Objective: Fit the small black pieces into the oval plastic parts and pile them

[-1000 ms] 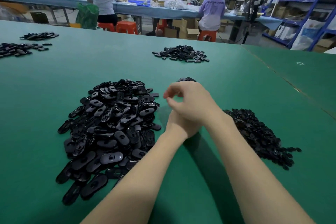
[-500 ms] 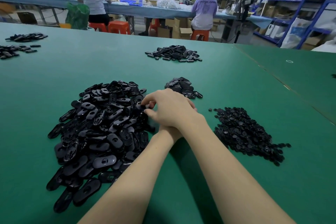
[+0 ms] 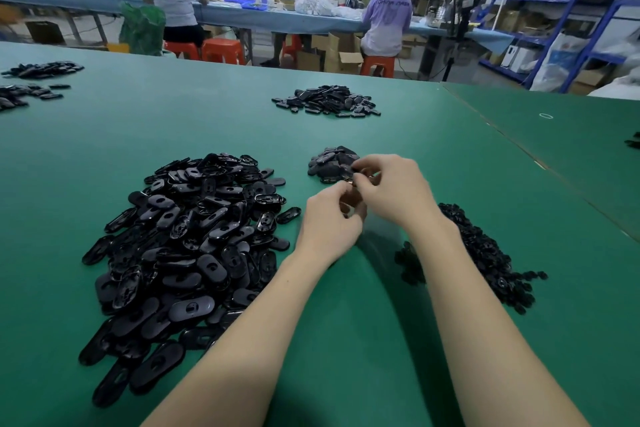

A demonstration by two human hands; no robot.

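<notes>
1. Left hand [image 3: 329, 218]: fingers curled inward, meeting the right hand above the green table [image 3: 173, 128]; something dark and small between the fingertips, blurred, cannot tell which piece.
2. Right hand [image 3: 394, 191]: thumb and fingers curled into a pinch against the left fingertips, just in front of the small finished pile [image 3: 329, 161]; held item too blurred to name.
3. Big heap of oval plastic parts [image 3: 187, 253]: left of the hands, loose and jumbled, some face up with a centre hole showing, some hollow side up.
4. Pile of small black pieces [image 3: 485, 253]: right of the hands, partly hidden behind the right forearm, spread flat on the table.
5. Small finished pile: just beyond the hands, touching or nearly touching the right fingertips in view; cannot tell which.
6. Far pile of ovals [image 3: 327, 102]: mid-table, well apart from the hands.
7. More ovals [image 3: 31, 83] at the far left table edge, in two loose groups.
8. Background: seated people at a long blue-covered bench [image 3: 242, 15], orange stools [image 3: 223, 50], cardboard boxes [image 3: 341, 52], blue shelving [image 3: 571, 10] on the right.
</notes>
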